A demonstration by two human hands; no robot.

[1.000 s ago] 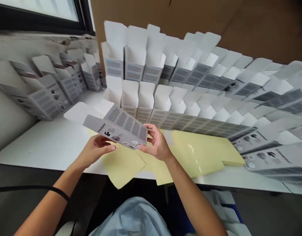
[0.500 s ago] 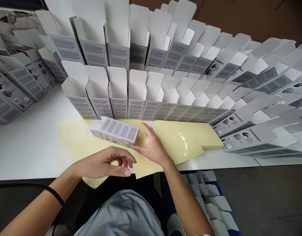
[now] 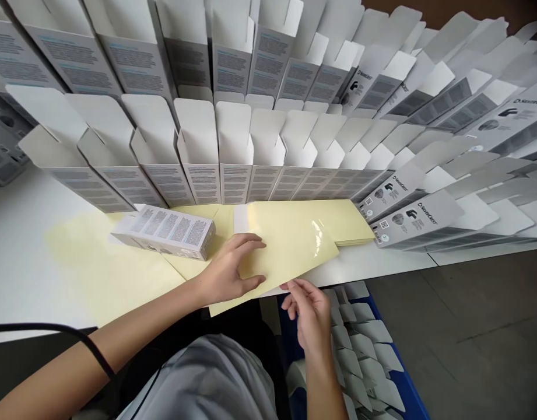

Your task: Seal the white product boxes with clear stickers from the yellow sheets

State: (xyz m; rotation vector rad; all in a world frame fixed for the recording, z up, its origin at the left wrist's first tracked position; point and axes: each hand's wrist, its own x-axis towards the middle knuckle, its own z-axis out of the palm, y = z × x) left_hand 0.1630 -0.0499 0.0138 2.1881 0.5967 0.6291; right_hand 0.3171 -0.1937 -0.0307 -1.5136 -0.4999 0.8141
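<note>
Nearest, grey clothing (image 3: 202, 379) is being seen, and the left forearm is being crossed by a black cable (image 3: 53, 328). To the right, below the level of the worktop (image 3: 351, 268), cartons with pale flaps (image 3: 373, 350) are being held in a blue container (image 3: 406, 385). At the worktop's front edge, the right hand (image 3: 308, 312) is being pointed away from the body, its fingers being curled and its fingertips being kept at the near edge of a yellow sheet (image 3: 290, 239); whether the sheet is being pinched cannot be told. Slightly farther off, the left hand (image 3: 228, 268) is being held back upward over the same sheet and directed to the right, a wide gap being left between thumb and fingers. The sheet's near edge is being slanted away toward the right, while its near left corner is being hung past the worktop's edge. Beyond the left wrist, a printed box (image 3: 169, 230) is being supported on its side, its long axis being aligned nearly left to right, its right end being angled slightly toward the person and a text panel being turned upward. Farther back, upright open boxes are being ranged in a front row (image 3: 235, 181), and behind them a rear row (image 3: 268, 58) is being seen, its flaps being raised
</note>
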